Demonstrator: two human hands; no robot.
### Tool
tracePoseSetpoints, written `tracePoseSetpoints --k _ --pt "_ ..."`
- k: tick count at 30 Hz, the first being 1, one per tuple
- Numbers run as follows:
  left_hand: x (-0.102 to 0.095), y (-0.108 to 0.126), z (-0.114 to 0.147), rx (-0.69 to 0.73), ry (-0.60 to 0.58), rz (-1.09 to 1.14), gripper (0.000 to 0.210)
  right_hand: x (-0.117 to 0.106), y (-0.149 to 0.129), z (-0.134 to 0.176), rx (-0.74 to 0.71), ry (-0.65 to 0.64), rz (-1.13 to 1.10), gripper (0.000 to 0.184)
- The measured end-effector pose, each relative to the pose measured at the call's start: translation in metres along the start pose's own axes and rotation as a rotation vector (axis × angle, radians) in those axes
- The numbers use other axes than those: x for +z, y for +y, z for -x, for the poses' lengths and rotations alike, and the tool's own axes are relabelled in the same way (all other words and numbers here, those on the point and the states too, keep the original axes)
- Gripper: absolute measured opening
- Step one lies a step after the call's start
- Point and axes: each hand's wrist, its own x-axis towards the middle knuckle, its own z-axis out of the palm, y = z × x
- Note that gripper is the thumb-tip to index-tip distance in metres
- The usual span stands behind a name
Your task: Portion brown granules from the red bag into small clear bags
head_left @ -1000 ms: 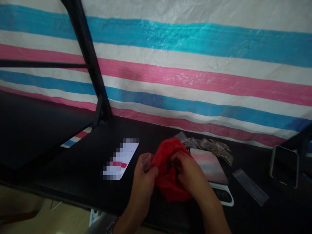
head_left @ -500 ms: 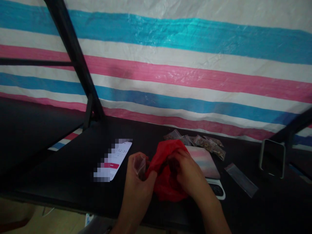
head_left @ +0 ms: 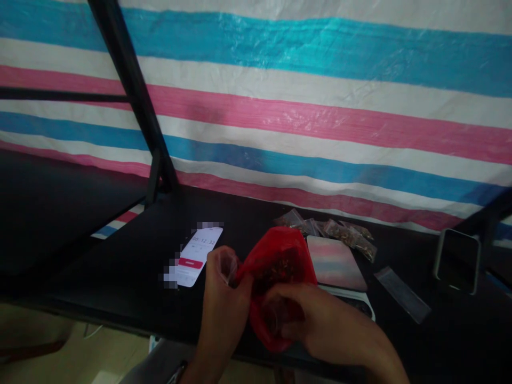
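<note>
A red plastic bag (head_left: pixel 280 245) is held with its mouth spread, and small brownish bits (head_left: pixel 282 269) show inside. My left hand (head_left: pixel 228 293) is closed, pinching the bag's left rim. A small clear plastic bag (head_left: pixel 228 265) is also tucked in its curled fingers. My right hand (head_left: pixel 316 320) is closed at the bag's near side, with fingers curled over the rim and the tips partly hidden in shadow. Beyond the right hand, a white scale-like device (head_left: pixel 370 306) with a dark panel lies partly under a pale, striped flat square (head_left: pixel 334 261).
Several small filled clear bags (head_left: pixel 346 234) lie at the table's back. A flat clear zip bag (head_left: pixel 402 294) is on the right, near a dark-screened phone (head_left: pixel 457 261). A lit phone (head_left: pixel 200 253) showing a timer lies left. Black frame bars (head_left: pixel 132 80) stand before a striped sheet (head_left: pixel 300 122).
My right hand has moved from the red bag's far rim to its near side. The bag's mouth is wider and its contents show. The view has shifted slightly.
</note>
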Motion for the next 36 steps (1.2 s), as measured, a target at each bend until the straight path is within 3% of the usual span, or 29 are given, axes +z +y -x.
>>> tracePoseSetpoints --k 3,6,8,13,16,22,29,33,36 --pt "-0.004 -0.004 0.005 -0.024 -0.009 -0.103 0.046 0.003 -0.001 -0.004 -0.037 0.036 -0.008 0.054" --pt "-0.014 -0.011 0.012 -0.111 -0.137 -0.156 0.057 0.002 0.003 -0.007 -0.095 0.069 -0.086 0.055" --pt "-0.020 -0.015 0.016 -0.149 -0.229 -0.155 0.052 0.001 0.009 -0.010 -0.112 0.130 -0.107 0.053" --pt "-0.023 -0.010 0.022 -0.115 -0.348 -0.089 0.035 -0.003 0.021 -0.019 -0.096 0.471 0.148 0.060" --pt "-0.020 -0.002 0.020 -0.136 -0.397 -0.004 0.036 -0.002 0.024 -0.024 -0.053 0.543 0.308 0.069" --pt "-0.018 -0.003 0.010 -0.188 -0.247 0.046 0.040 0.005 0.021 -0.030 0.031 0.451 0.447 0.067" --pt "-0.016 -0.007 0.011 -0.158 -0.248 0.114 0.036 0.016 0.011 -0.036 0.011 0.390 0.417 0.062" --pt "-0.019 0.001 0.003 -0.014 -0.142 0.149 0.034 0.017 0.009 -0.039 0.003 0.388 0.398 0.065" --pt "-0.022 0.001 -0.003 0.133 -0.092 0.118 0.032 0.018 0.008 -0.042 0.018 0.402 0.400 0.055"
